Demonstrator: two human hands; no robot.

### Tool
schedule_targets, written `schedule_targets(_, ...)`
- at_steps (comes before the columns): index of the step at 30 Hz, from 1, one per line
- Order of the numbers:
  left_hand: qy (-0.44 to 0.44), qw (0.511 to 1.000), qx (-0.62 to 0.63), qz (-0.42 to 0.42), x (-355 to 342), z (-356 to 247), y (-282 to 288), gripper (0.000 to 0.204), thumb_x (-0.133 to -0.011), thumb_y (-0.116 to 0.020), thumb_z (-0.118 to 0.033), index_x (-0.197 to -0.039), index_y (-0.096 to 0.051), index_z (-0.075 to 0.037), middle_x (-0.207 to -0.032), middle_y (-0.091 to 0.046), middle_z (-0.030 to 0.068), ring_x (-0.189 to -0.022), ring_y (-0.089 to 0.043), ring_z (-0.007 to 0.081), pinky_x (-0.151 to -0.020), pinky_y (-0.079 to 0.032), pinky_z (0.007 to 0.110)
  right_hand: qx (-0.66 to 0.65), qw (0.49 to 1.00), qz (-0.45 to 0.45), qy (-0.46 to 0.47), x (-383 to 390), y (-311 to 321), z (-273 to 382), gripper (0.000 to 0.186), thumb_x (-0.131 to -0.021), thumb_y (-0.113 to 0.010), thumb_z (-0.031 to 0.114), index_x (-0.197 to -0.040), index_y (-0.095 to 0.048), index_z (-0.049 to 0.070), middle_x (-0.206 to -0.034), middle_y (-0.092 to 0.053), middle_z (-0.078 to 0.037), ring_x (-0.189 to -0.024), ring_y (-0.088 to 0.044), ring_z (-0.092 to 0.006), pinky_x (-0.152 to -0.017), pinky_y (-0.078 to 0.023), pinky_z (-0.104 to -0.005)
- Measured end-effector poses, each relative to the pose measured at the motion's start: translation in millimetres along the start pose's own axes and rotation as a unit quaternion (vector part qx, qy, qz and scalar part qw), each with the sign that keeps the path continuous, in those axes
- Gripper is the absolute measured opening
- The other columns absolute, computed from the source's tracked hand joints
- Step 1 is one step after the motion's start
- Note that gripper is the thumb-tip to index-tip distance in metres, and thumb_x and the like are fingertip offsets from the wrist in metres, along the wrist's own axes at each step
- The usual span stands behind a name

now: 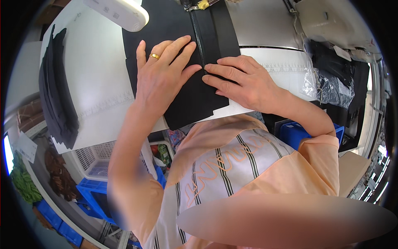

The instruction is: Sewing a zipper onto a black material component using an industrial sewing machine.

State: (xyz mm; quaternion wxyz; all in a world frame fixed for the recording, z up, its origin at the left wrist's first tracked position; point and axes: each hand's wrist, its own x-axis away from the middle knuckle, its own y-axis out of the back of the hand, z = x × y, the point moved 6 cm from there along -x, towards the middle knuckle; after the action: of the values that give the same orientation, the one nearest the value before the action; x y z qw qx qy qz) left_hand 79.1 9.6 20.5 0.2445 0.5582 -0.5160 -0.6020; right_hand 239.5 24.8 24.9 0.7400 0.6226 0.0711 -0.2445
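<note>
A piece of black fabric (pixel 182 99) lies across the white sewing table, with a metal-toothed zipper (pixel 197 35) running along it. Over the fabric left of the zipper, my left hand (pixel 161 72) rests flat with fingers spread and a gold ring on one finger; its thumb tip reaches the zipper. From the other side my right hand (pixel 246 81) lies on the cloth, its outstretched fingertips against the zipper and close to the left thumb. At the top edge, the sewing machine's presser foot area (pixel 192 7) sits over the far end of the zipper.
Folded black fabric pieces (pixel 60 91) hang over the table's left side. A white lamp-like device (pixel 120 14) juts in above. At right lie clear plastic and black material (pixel 336 83). Below the table are a white basket (pixel 95 157) and blue crates (pixel 93 195).
</note>
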Motion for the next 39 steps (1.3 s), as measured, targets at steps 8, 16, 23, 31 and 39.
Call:
schedule_targets(8, 0.012, 0.996, 0.053, 0.066, -8, 10, 1, 0.046, -0.082, -0.073, -0.036, -0.121, -0.065, -0.013, -0.131, -0.061, -0.0035, -0.115, -0.055, 0.0207, -0.109, -0.025, 0.053, -0.009, 1.000, 0.000, 0.001, -2, 0, -7, 0.038, -0.075, -0.073, 0.019, -0.112, -0.067, 0.012, -0.120, -0.062, -0.005, -0.109, -0.057, -0.0223, -0.084, -0.048, -0.0350)
schedule_targets(16, -0.005, 0.998, 0.042, 0.055, -14, 13, -1, 0.046, -0.081, -0.074, -0.037, -0.119, -0.067, -0.013, -0.131, -0.061, -0.0037, -0.112, -0.056, 0.0210, -0.108, -0.026, 0.058, -0.009, 1.000, -0.002, 0.008, -6, 2, -12, 0.037, -0.074, -0.075, 0.019, -0.110, -0.067, 0.012, -0.119, -0.062, -0.003, -0.107, -0.057, -0.0215, -0.081, -0.048, -0.0344)
schedule_targets(23, -0.006, 0.998, 0.052, 0.022, -26, 28, -9, 0.046, -0.079, -0.075, -0.036, -0.118, -0.068, -0.013, -0.129, -0.063, -0.0045, -0.106, -0.059, 0.0190, -0.105, -0.027, 0.063, -0.001, 1.000, -0.006, 0.007, -19, 1, -31, 0.038, -0.074, -0.077, 0.020, -0.110, -0.067, 0.013, -0.118, -0.062, -0.002, -0.108, -0.056, -0.0208, -0.082, -0.049, -0.0354)
schedule_targets(31, -0.063, 0.995, 0.023, -0.069, -42, 29, -6, 0.035, -0.071, -0.080, -0.025, -0.101, -0.073, -0.007, -0.109, -0.072, 0.0028, -0.088, -0.065, 0.0184, -0.066, -0.054, 0.029, 0.008, 1.000, -0.019, 0.007, -32, -2, -49, 0.036, -0.076, -0.077, 0.021, -0.110, -0.067, 0.013, -0.116, -0.063, 0.001, -0.108, -0.056, -0.0189, -0.084, -0.050, -0.0340)
schedule_targets(39, -0.055, 0.992, -0.008, -0.116, -44, 26, -7, 0.026, -0.072, -0.079, -0.015, -0.096, -0.073, -0.007, -0.103, -0.072, 0.0024, -0.084, -0.065, 0.0171, -0.062, -0.054, 0.028, 0.006, 0.999, -0.022, 0.025, -43, -3, -67, 0.042, -0.076, -0.077, 0.017, -0.116, -0.067, 0.012, -0.124, -0.062, -0.002, -0.106, -0.060, -0.0233, -0.087, -0.052, -0.0353)
